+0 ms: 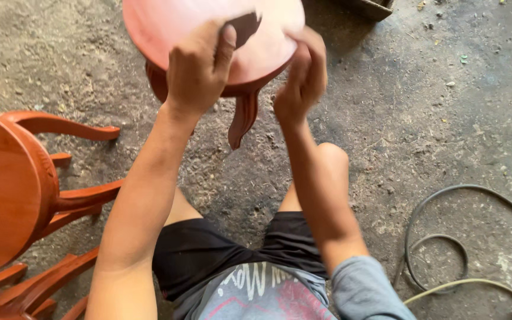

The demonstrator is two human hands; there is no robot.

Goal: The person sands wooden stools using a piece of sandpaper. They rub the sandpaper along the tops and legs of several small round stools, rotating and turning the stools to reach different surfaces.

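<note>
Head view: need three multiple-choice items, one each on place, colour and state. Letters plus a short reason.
1. Where does the finished orange stool lie?
A. At the left edge, on its side
B. Upright at the right edge
C. On the person's lap

2. What colour is the round stool top under the hands?
A. Blue
B. Reddish pink
C. White

3. What is the left hand doing?
A. Hanging free over the floor
B. Pressing a dark sheet to the top
C. Gripping the cable

Key: 1 A, its legs point sideways at the left edge. 2 B, the top shows reddish pink. 3 B, the fingers pin the sheet on the top; the right hand is blurred at the rim.
</note>
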